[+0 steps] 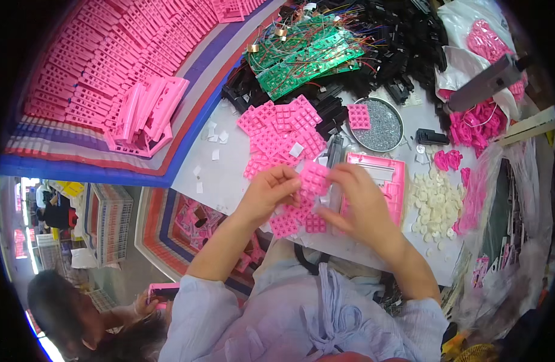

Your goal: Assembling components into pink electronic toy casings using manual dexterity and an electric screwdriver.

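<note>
A pink rubber keypad (315, 177) with raised square buttons is held up over the table between my hands. My left hand (269, 192) pinches its left edge between thumb and fingers. At the right edge, the fingertips of my right hand (363, 206) touch or nearly touch the keypad, with the thumb spread away below. Beneath and beyond lies a heap of similar pink keypads (276, 140), a small white square on top. Partly behind my right hand is an open pink plastic housing (391, 192).
Green circuit boards (313, 63) with wires and black parts (404, 54) are piled at the back. A round tray (381, 123) of small metal pieces stands near white discs (437, 202). Pink housings fill a striped bin (169, 142) at left. Another person (66, 314) sits lower left.
</note>
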{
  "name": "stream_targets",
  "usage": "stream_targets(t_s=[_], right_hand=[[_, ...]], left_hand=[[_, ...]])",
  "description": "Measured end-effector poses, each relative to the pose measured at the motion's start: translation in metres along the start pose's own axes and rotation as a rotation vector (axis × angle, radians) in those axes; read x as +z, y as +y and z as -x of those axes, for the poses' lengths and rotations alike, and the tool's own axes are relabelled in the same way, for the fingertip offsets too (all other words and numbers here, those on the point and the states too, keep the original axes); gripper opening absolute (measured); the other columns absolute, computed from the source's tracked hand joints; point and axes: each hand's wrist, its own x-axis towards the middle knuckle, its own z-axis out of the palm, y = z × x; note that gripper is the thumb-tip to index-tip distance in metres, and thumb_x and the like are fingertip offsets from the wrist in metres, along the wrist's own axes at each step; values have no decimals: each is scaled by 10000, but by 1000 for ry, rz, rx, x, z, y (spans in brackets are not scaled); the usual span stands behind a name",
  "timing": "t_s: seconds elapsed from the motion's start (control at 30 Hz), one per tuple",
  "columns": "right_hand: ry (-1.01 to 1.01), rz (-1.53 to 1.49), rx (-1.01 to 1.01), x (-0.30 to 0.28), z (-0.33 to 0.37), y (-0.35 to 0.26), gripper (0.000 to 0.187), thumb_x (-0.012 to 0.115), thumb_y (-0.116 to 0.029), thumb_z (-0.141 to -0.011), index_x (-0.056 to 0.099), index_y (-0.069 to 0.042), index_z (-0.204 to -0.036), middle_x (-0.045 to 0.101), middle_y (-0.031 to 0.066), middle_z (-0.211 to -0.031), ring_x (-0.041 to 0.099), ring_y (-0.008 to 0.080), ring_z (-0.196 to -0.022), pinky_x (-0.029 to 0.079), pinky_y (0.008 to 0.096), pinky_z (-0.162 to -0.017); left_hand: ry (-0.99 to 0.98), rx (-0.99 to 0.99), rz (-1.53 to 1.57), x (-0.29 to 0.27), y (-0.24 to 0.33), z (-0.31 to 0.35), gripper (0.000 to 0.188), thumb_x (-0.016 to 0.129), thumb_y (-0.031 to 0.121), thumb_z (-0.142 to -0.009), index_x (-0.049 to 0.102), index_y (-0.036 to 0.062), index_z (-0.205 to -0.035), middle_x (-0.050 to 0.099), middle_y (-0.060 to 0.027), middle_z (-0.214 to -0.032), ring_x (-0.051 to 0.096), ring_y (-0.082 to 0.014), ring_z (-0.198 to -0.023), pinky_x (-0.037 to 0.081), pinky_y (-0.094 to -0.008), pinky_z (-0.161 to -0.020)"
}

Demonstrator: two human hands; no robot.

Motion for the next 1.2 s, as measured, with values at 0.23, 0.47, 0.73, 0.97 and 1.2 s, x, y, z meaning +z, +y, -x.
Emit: stream_targets(t_s=[0.23, 0.47, 0.73, 0.97, 1.2], right_hand=[[-358, -691, 412, 7, -37, 23, 213, 750, -128, -865, 673, 18, -1000, 667, 58, -735, 650, 98, -661, 508, 276, -597], [-25, -440, 430, 30, -45, 28, 151, 684, -120, -917, 681, 30, -935, 677, 63, -725, 610, 95, -613, 477, 269, -568], [-9, -480, 414, 26, -49, 23, 147, 687, -121, -920, 686, 25, -933, 685, 58, -716, 611, 78, -591, 472, 259, -543], [-49, -546, 447, 28, -45, 24, 115, 691, -83, -926, 684, 25, -963, 685, 23, -764, 621, 62, -648, 495, 230, -577], [152, -546, 325, -11, -3, 31, 115, 694, -108, -928, 683, -6, -980, 678, 28, -808, 626, 64, -699, 500, 227, -584]], left_hand=[[-118, 25, 232, -10, -4, 16, 69, 630, 107, -991, 607, 48, -1019, 658, -32, -886, 671, -130, -793, 570, -307, -718], [-136, 131, 89, -26, -21, 20, 189, 669, 141, -951, 611, 17, -1081, 664, -46, -958, 651, -143, -852, 531, -317, -766], [-219, 313, 12, -16, -24, 28, 173, 644, 77, -924, 601, 23, -1083, 600, -21, -1073, 577, -101, -983, 464, -291, -875], [-213, 272, 41, -14, -20, 31, 175, 626, 32, -929, 593, 24, -1101, 592, 4, -1033, 562, -76, -946, 461, -273, -854], [45, 334, -171, -16, -27, 16, 219, 686, 35, -877, 616, 40, -1084, 600, 21, -918, 544, -65, -776, 481, -246, -682]])
